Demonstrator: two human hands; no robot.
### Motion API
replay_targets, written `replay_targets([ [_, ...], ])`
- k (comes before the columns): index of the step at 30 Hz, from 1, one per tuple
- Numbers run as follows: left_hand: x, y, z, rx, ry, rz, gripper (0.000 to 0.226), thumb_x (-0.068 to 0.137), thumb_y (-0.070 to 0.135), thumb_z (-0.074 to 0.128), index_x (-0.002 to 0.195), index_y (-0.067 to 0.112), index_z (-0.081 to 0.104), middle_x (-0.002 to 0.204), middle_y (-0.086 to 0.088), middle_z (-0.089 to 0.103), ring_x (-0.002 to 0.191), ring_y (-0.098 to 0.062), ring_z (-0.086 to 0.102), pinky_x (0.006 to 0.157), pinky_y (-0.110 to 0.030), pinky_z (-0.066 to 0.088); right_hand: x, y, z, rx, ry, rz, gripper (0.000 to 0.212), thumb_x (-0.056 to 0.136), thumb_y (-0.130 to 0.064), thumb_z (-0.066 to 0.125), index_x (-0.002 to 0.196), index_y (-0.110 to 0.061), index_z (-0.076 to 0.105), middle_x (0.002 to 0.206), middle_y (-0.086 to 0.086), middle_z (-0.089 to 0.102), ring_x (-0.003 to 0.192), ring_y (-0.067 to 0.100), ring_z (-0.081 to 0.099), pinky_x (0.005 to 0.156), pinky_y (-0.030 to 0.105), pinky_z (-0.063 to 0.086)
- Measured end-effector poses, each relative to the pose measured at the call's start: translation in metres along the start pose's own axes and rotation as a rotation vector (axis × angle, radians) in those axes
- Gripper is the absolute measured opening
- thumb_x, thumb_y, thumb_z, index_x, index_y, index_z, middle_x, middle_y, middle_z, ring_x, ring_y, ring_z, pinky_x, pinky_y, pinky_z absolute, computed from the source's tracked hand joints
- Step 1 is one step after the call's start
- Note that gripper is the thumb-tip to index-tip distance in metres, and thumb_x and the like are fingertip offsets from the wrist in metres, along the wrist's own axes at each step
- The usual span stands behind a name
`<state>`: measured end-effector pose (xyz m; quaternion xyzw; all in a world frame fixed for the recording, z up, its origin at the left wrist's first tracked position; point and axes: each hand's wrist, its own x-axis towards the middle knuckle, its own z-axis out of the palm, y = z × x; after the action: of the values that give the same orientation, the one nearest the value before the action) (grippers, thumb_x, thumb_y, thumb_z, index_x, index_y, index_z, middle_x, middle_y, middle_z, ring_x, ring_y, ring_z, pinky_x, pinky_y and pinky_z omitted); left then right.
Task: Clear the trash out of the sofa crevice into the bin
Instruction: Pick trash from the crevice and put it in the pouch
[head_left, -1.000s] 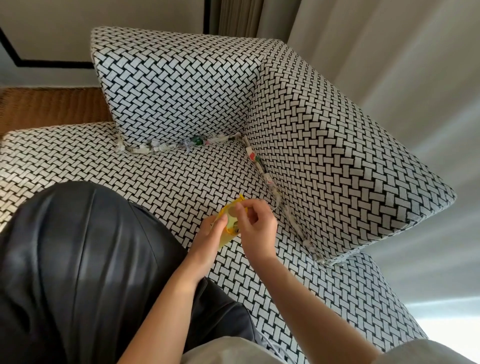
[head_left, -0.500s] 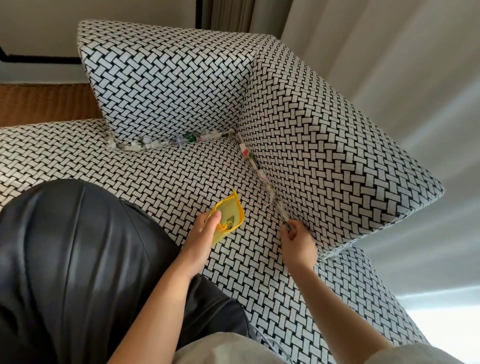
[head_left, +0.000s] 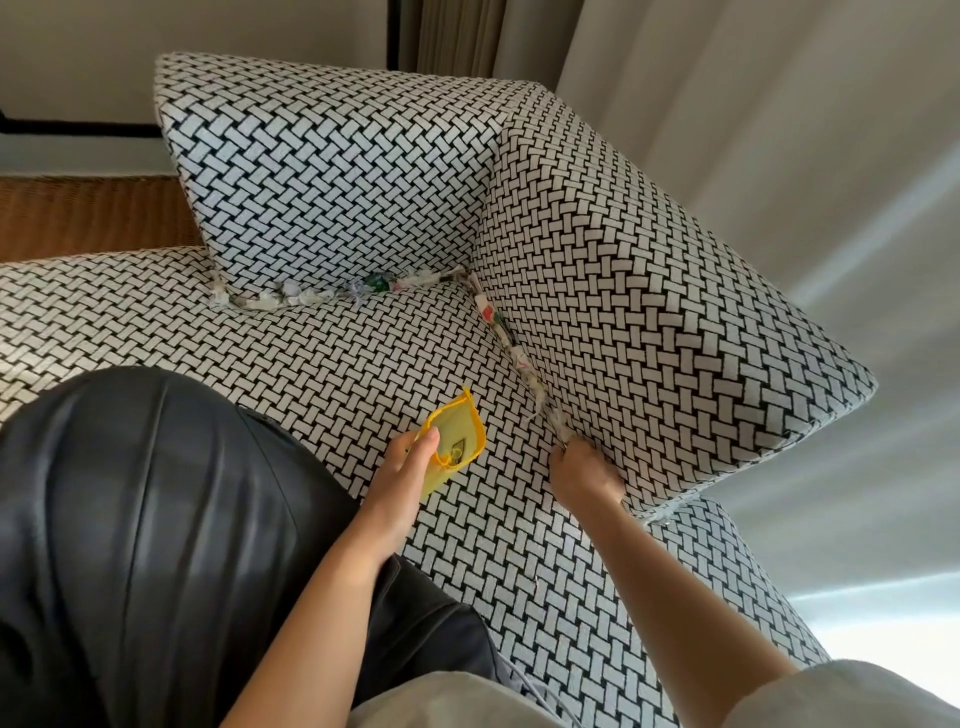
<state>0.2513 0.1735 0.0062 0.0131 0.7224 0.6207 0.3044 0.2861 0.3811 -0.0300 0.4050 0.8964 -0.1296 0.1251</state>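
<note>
Fingers of the right hand (head_left: 584, 470), at centre right of the frame, are dug into the crevice under the black-and-white woven sofa cushion (head_left: 649, 312); whether that grip pinches anything cannot be told. The left hand (head_left: 400, 478) pinches a small yellow mesh pouch (head_left: 457, 441) at centre. Crumpled paper and wrapper trash (head_left: 511, 343) lines the crevices above, towards upper centre.

I see crumpled wrappers (head_left: 332, 293) wedged along the back sofa crevice (head_left: 249, 301), white with a green scrap among them; more scraps (head_left: 511, 345) line the side gap under the cushion; a small yellow bag (head_left: 457, 441) is held open above the seat, tilted.
</note>
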Motion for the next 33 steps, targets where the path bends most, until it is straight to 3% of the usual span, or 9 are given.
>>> replay_targets([
  [8,0.001,-0.002,-0.002,0.019,-0.007,-0.006,0.049,0.095,0.05,0.029,0.135,0.022,0.034,0.117,-0.002,0.043,0.108,-0.02,0.043,0.099,-0.043,0.04,0.003,-0.001,-0.001,0.005,0.01,-0.008,0.032,0.099,-0.036,0.03,0.105,-0.012,0.051,0.073,0.0,0.05,0.058,0.011,0.046,0.05,0.024,0.039],
  [16,-0.001,0.0,-0.002,0.006,-0.009,-0.005,0.048,0.095,0.048,0.029,0.135,0.022,0.033,0.115,0.001,0.042,0.105,-0.018,0.043,0.096,-0.04,0.04,0.0,0.0,0.008,0.043,0.129,0.0,0.028,0.099,-0.034,0.035,0.108,-0.015,0.053,0.083,0.0,0.058,0.071,0.015,0.056,0.064,0.028,0.051],
  [20,-0.001,0.0,-0.002,0.005,-0.005,-0.009,0.048,0.095,0.049,0.028,0.134,0.022,0.034,0.113,0.003,0.043,0.105,-0.017,0.043,0.098,-0.041,0.04,0.0,0.002,0.009,0.049,0.154,-0.004,0.026,0.099,-0.031,0.036,0.109,-0.014,0.053,0.083,0.0,0.054,0.07,0.014,0.052,0.055,0.024,0.04],
  [23,-0.001,0.001,-0.001,0.004,-0.002,-0.014,0.046,0.095,0.048,0.029,0.133,0.022,0.034,0.111,0.003,0.043,0.103,-0.016,0.043,0.095,-0.039,0.04,-0.002,0.005,0.012,0.089,0.2,-0.032,0.025,0.099,-0.029,0.036,0.11,-0.014,0.054,0.081,-0.002,0.054,0.069,0.014,0.052,0.058,0.025,0.04],
  [26,0.0,0.001,-0.001,0.009,0.005,-0.015,0.045,0.095,0.047,0.03,0.132,0.021,0.036,0.108,0.004,0.043,0.099,-0.014,0.044,0.09,-0.037,0.04,-0.009,0.004,0.016,0.258,0.225,-0.13,0.023,0.098,-0.029,0.041,0.105,-0.013,0.056,0.076,-0.002,0.057,0.064,0.015,0.054,0.056,0.025,0.04],
  [30,0.0,0.001,0.0,-0.004,0.007,-0.023,0.046,0.095,0.048,0.031,0.132,0.022,0.035,0.112,0.001,0.045,0.101,-0.016,0.044,0.09,-0.037,0.04,-0.039,-0.025,0.005,0.67,0.262,-0.374,0.03,0.093,-0.022,0.051,0.064,-0.017,0.049,0.052,-0.006,0.043,0.043,0.004,0.033,0.045,0.016,0.03],
  [33,-0.003,0.002,0.001,-0.042,0.005,-0.017,0.042,0.096,0.046,0.031,0.13,0.022,0.036,0.101,0.009,0.049,0.091,-0.006,0.047,0.08,-0.03,0.041,-0.055,-0.06,-0.02,0.869,0.235,-0.484,0.031,0.093,-0.019,0.051,0.062,-0.019,0.049,0.05,-0.008,0.04,0.04,0.003,0.033,0.041,0.012,0.029],
])
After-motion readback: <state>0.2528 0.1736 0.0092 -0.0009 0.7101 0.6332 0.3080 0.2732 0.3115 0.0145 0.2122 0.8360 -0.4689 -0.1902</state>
